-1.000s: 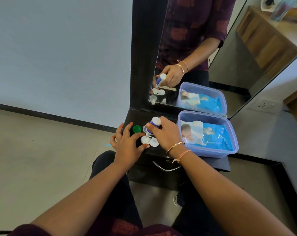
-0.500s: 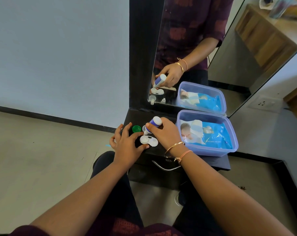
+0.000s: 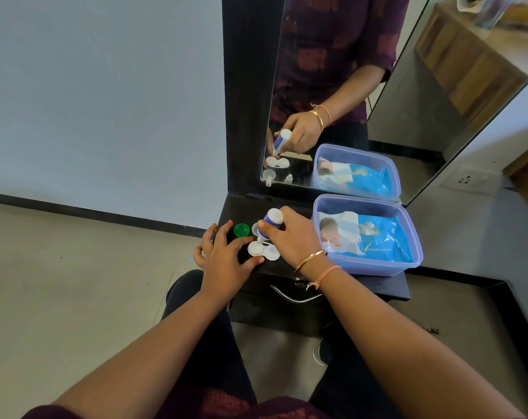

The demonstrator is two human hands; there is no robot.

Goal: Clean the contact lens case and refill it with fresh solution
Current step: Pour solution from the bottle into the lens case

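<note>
While the right hand (image 3: 293,238) tips the solution bottle (image 3: 271,221) nozzle-down, the contact lens case (image 3: 264,251) lies flat on the black tabletop (image 3: 377,287) directly beneath it. The right grip is clenched around the bottle, thumb on its near side and fingers curled over the far side. The bottle's white base points toward one o'clock and its nozzle toward seven o'clock, ending at the case's left well. Whether liquid is leaving the nozzle cannot be told. Both wells of the case are uncovered; the right well shows a dark centre.

The left hand (image 3: 223,258) rests at nine o'clock of the case, its grip released and the fingers spread over the tabletop's edge. Its thumb tip sits just beside the case's near left rim; contact cannot be confirmed.

A green cap (image 3: 241,230) stands at eleven o'clock of the case, between the left fingers and the bottle. At three o'clock of the case, a translucent blue plastic box (image 3: 368,269) holds a blue pack of wipes (image 3: 380,237). Two bangles (image 3: 309,260) and a thread band circle the right wrist.

At twelve o'clock a black-framed mirror (image 3: 377,86) rises from the back of the tabletop and reflects the bottle, the case, the box and the person's torso. A curved metal drawer handle (image 3: 296,297) sits below the tabletop's front edge, at six o'clock of the case.
</note>
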